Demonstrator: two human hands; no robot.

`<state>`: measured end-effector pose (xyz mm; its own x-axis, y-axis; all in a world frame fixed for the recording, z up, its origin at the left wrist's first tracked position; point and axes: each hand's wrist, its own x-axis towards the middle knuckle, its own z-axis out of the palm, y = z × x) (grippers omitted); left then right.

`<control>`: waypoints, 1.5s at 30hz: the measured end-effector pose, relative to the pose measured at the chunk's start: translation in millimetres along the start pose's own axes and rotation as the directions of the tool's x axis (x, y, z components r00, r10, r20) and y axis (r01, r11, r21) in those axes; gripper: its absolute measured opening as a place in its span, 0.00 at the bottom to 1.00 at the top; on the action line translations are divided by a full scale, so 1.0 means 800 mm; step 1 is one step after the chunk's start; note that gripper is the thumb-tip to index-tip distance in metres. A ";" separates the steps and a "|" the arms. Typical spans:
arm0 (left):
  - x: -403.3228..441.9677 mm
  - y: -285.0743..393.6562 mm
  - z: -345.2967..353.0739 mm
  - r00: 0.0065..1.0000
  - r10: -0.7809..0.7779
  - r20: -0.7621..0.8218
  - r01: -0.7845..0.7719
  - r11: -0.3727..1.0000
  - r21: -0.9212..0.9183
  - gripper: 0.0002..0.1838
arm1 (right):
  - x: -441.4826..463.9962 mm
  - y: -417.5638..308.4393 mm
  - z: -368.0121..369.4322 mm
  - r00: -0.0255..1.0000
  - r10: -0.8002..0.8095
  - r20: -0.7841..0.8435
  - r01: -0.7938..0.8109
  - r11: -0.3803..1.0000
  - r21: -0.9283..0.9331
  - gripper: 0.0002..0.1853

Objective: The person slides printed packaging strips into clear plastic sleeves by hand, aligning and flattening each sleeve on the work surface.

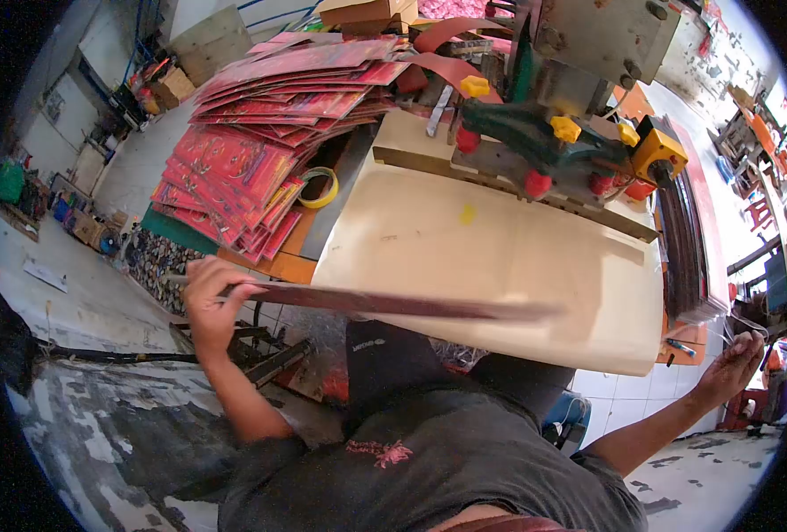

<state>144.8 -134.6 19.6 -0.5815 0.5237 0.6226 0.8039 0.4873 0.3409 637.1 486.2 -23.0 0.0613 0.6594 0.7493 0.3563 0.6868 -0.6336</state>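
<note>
My left hand (213, 299) is closed on one end of a thin reddish-brown sheet (393, 304), thumb on top. The sheet appears almost edge-on, and its far end is smeared by motion. It hovers over the front of a cream-coloured press bed (411, 239), which has a small yellow mark on it. Out to the right, my right hand (732, 365) is raised with its fingers loosely extended, and no held object is visible in it. Nearest to it is a tall stack of dark sheets (690, 239).
Behind the bed stands a press machine (544, 137) with yellow knobs and red fittings. Red printed sheets (234, 168) are piled on the left, beside a yellow tape roll (320, 188). A yellow switch box (659, 158) juts out at the right.
</note>
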 end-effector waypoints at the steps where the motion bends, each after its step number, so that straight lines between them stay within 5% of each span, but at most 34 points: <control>1: -0.009 -0.010 -0.004 1.000 0.003 0.002 -0.003 1.000 -0.002 0.10 | -0.003 -0.005 0.002 1.000 -0.017 -0.001 0.017 1.000 -0.007 0.21; 4: -0.025 -0.021 -0.008 0.984 -0.149 -0.101 0.158 0.984 0.084 0.11 | -0.025 -0.030 0.029 0.982 0.009 0.190 -0.094 0.891 0.445 0.12; 5: -0.029 -0.023 -0.005 0.984 -0.150 -0.099 0.158 0.984 0.082 0.11 | -0.044 -0.065 0.050 0.956 0.066 0.285 -0.242 0.725 0.644 0.11; 11: -0.058 -0.039 0.027 0.896 -0.418 -0.151 0.405 0.908 -0.110 0.14 | -0.160 -0.270 0.141 0.600 -0.360 0.715 -0.548 0.466 0.695 0.13; 12: -0.062 -0.043 0.031 0.861 -0.494 -0.123 0.466 0.862 -0.198 0.14 | -0.170 -0.297 0.145 0.434 -0.423 0.795 -0.716 0.373 0.590 0.13; 14: -0.067 -0.044 0.032 0.823 -0.562 -0.083 0.521 0.805 -0.285 0.14 | -0.194 -0.323 0.169 0.201 -0.663 0.721 -0.768 0.350 0.536 0.13; 16: -0.069 -0.042 0.034 0.775 -0.628 -0.070 0.589 0.757 -0.282 0.15 | -0.214 -0.349 0.182 0.106 -0.736 0.669 -0.790 0.346 0.506 0.13; 18: -0.071 -0.041 0.035 0.760 -0.648 -0.052 0.600 0.730 -0.328 0.15 | -0.225 -0.360 0.192 -0.030 -0.804 0.593 -0.413 0.550 0.725 0.13; 19: -0.073 -0.041 0.035 0.744 -0.668 -0.027 0.613 0.698 -0.370 0.15 | -0.229 -0.357 0.196 -0.029 -0.805 0.592 -0.414 0.549 0.726 0.13; 21: -0.081 -0.048 0.035 0.753 -0.658 -0.030 0.605 0.709 -0.363 0.15 | -0.233 -0.350 0.202 0.095 -0.583 0.807 -0.285 0.760 0.583 0.13; 22: -0.083 -0.050 0.036 0.761 -0.648 -0.032 0.596 0.717 -0.361 0.15 | -0.220 -0.354 0.201 0.029 -0.371 0.928 -0.356 0.864 0.356 0.12; 23: -0.085 -0.049 0.037 0.766 -0.643 -0.024 0.592 0.719 -0.364 0.15 | -0.220 -0.345 0.206 0.036 -0.362 0.931 -0.355 0.867 0.351 0.12; 25: -0.089 -0.044 0.038 0.746 -0.666 0.011 0.611 0.677 -0.411 0.14 | -0.231 -0.317 0.222 0.261 -0.287 0.922 -0.330 0.871 0.364 0.11; 29: -0.107 -0.060 0.054 0.714 -0.697 0.064 0.632 0.602 -0.488 0.12 | -0.237 -0.278 0.239 0.318 -0.101 0.943 -0.346 0.913 0.215 0.09; 35: -0.112 -0.047 0.089 0.743 -0.645 0.176 0.625 0.576 -0.527 0.16 | -0.263 -0.236 0.253 0.452 -0.104 0.886 -0.303 0.916 0.262 0.13; 42: -0.135 -0.062 0.115 0.753 -0.636 0.169 0.610 0.578 -0.542 0.14 | -0.267 -0.232 0.253 0.428 -0.095 0.899 -0.369 0.889 0.270 0.13; 45: -0.139 -0.058 0.124 0.734 -0.666 0.133 0.588 0.526 -0.615 0.13 | -0.269 -0.226 0.257 0.466 -0.153 0.871 -0.278 0.910 0.309 0.13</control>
<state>159.6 -146.2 -135.6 -0.9787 0.1531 0.1365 0.1575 0.1346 0.9783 367.6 283.3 -109.3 -0.8382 0.4687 0.2787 0.0190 0.5359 -0.8441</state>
